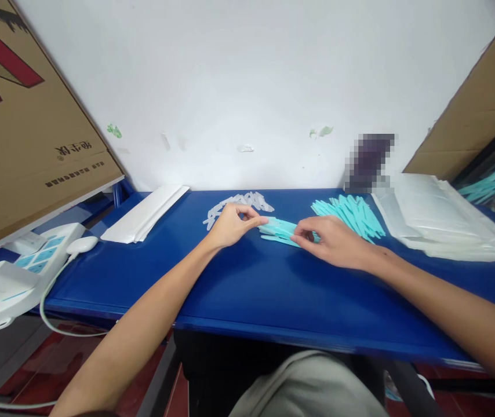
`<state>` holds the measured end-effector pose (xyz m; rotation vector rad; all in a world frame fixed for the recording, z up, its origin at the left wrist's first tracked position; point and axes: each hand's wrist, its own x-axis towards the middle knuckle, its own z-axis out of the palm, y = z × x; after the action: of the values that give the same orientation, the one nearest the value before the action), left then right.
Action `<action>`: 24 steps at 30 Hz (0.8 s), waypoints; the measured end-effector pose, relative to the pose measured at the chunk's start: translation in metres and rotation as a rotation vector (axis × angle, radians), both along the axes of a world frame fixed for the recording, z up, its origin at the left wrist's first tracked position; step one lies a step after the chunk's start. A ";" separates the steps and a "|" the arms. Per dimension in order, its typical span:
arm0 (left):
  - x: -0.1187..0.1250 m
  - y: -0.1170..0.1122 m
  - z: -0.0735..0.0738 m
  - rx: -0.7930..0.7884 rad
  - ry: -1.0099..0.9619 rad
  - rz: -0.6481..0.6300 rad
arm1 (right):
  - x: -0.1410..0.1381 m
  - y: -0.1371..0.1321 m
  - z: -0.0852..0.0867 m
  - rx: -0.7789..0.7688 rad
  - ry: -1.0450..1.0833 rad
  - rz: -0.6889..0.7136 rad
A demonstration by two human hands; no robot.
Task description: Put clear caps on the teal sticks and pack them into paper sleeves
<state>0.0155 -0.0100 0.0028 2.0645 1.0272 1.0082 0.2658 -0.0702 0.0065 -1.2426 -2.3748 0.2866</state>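
A small row of slim teal plastic sticks (280, 227) lies on the blue table between my two hands. My left hand (237, 223) is closed, its thumb and index finger pinching at the left end of these sticks. At their right end, my right hand (330, 236) has its fingers curled together on a teal stick; its fingertips partly hide the grip. Small translucent plastic pieces (251, 201) are scattered in an arc behind my left hand. Behind my right hand spreads a loose pile of more teal sticks (352, 214).
White flat sheets (145, 214) lie at the left, clear plastic bags (439, 217) at the right. A white power strip (51, 255) with a plugged-in cable sits at the left edge. Cardboard (34, 116) and a white wall (247, 87) bound the blue table (273, 307).
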 end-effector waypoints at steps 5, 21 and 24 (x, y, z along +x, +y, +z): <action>-0.013 0.009 0.000 0.071 0.068 0.124 | 0.005 0.003 0.000 0.022 -0.066 0.022; -0.167 0.072 -0.002 0.025 0.760 0.984 | 0.002 0.028 0.011 -0.200 -0.442 -0.082; -0.207 0.079 0.005 -0.219 0.809 0.941 | -0.016 0.045 0.026 -0.260 -0.576 0.003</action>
<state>-0.1913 0.0690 0.0075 1.7830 2.5309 0.3369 0.2502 -0.0254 0.0325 -1.6143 -2.8921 0.2721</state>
